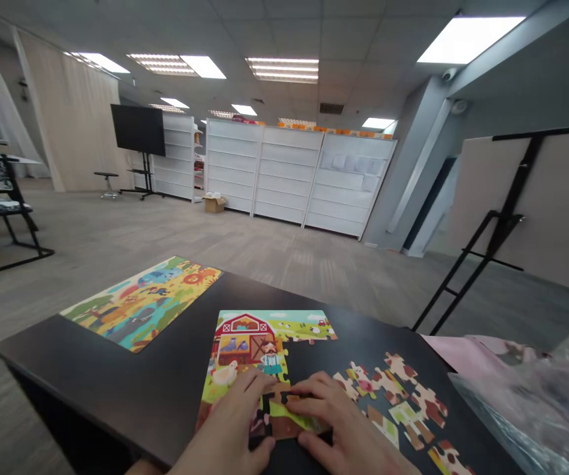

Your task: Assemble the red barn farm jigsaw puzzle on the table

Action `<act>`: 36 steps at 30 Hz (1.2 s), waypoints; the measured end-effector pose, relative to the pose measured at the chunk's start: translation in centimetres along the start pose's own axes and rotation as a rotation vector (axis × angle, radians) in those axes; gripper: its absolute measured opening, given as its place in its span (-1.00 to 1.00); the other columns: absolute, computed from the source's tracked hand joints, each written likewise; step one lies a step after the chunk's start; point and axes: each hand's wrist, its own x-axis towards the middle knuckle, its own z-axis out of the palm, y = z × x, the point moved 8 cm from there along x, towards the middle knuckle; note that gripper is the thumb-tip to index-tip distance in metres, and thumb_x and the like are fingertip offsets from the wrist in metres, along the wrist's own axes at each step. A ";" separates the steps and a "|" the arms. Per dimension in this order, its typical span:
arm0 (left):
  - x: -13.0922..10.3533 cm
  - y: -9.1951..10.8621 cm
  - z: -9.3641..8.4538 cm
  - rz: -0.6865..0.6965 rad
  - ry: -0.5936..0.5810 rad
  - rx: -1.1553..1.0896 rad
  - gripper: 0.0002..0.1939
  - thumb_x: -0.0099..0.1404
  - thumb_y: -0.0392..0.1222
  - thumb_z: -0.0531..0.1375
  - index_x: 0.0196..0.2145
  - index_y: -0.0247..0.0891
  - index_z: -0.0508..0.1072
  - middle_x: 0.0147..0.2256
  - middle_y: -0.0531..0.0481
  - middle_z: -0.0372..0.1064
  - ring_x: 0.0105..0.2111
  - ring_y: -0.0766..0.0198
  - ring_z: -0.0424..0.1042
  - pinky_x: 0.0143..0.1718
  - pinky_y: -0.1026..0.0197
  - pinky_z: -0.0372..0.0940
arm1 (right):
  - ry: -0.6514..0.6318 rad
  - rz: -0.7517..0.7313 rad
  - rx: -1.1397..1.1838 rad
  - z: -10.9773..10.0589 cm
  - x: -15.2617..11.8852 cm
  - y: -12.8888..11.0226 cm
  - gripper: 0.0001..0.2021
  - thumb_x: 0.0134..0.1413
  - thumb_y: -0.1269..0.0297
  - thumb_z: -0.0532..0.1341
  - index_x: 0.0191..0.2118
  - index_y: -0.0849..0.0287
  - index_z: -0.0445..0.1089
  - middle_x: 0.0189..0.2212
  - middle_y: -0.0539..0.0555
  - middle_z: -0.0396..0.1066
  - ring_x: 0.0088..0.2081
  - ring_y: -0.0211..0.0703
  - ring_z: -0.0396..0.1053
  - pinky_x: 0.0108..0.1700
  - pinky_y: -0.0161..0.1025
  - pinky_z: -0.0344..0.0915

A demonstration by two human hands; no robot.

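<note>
A partly assembled farm puzzle (244,343) with a red barn, a farmer and a white hen lies on the black table. My left hand (237,419) rests over its lower part, fingers apart and fingertips on the pieces. My right hand (331,412) is at the puzzle's lower right, its fingers curved around a green and brown piece (284,424) that lies beside the joined part. Loose pieces (393,386) with brown, white and green patches, one showing a cow's face, are scattered to the right of my right hand.
A finished animal puzzle (148,300) lies at the table's left. Clear plastic wrapping (526,396) and a pink sheet (472,349) sit at the right edge. Beyond the table (165,389) stand an easel-like board (531,198), white shelves (284,175) and a screen (138,130).
</note>
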 end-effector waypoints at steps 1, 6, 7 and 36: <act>0.0 -0.1 0.0 -0.016 -0.010 0.006 -0.24 0.01 -0.35 0.21 0.22 -0.16 0.30 0.25 -0.18 0.21 0.25 -0.08 0.22 0.22 -0.06 0.24 | 0.003 -0.006 -0.002 0.0 0.1 -0.1 -0.60 0.08 0.41 0.27 0.07 0.03 0.51 0.09 0.10 0.44 0.09 0.03 0.30 0.16 -0.03 0.26; 0.1 -0.1 0.3 -0.006 -0.030 0.016 -0.22 0.01 -0.33 0.20 0.24 -0.12 0.28 0.26 -0.17 0.19 0.27 -0.11 0.18 0.18 -0.05 0.27 | 0.034 -0.031 -0.001 0.3 0.2 -0.1 -0.65 0.07 0.44 0.29 0.00 0.09 0.53 0.04 0.12 0.47 0.06 0.02 0.32 0.14 -0.04 0.29; 0.2 0.0 0.2 0.004 -0.022 0.011 -0.23 0.01 -0.34 0.20 0.23 -0.11 0.29 0.24 -0.16 0.22 0.25 -0.10 0.21 0.16 -0.03 0.29 | 0.049 -0.041 0.009 0.3 0.2 -0.1 -0.65 0.05 0.45 0.30 -0.01 0.12 0.52 0.04 0.13 0.47 0.06 0.02 0.32 0.14 -0.04 0.29; 0.4 1.3 1.1 0.233 0.015 0.222 -0.70 0.20 -0.43 0.13 -0.19 -0.12 0.51 -0.04 -0.06 0.40 -0.01 0.05 0.40 0.04 0.09 0.34 | 0.181 0.157 -0.085 -2.6 -2.2 2.4 -0.77 -0.16 0.51 0.20 -0.29 0.13 0.36 -0.23 0.05 0.42 -0.15 -0.07 0.38 -0.06 -0.15 0.32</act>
